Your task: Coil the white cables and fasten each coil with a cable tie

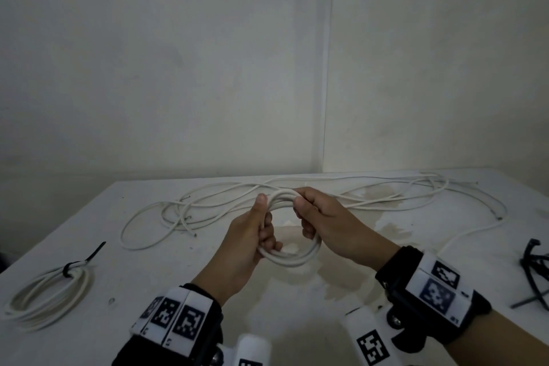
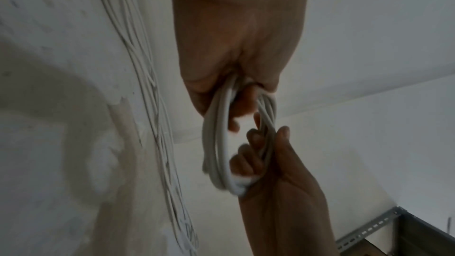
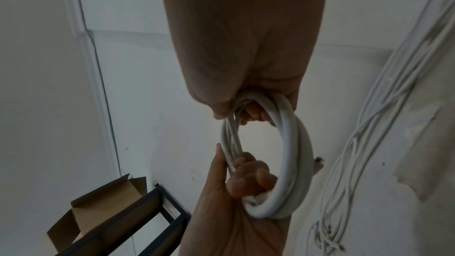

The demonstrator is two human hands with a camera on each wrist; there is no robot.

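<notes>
White cable coil [image 1: 289, 252] sits above the table [image 1: 208, 291] between our hands, left hand [image 1: 252, 235] gripping one side and right hand [image 1: 323, 220] the other, presumably to keep loops from springing open before tying; loose cables [image 1: 386, 193] lie behind.

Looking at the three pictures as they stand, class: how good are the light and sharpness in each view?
Head view: dim and grey, edges bowed by the wide lens, yet the coil reads clearly. Left wrist view: dark, with motion blur on the right hand. Right wrist view: murky; the left hand is soft, the loose cables smeared.
</notes>
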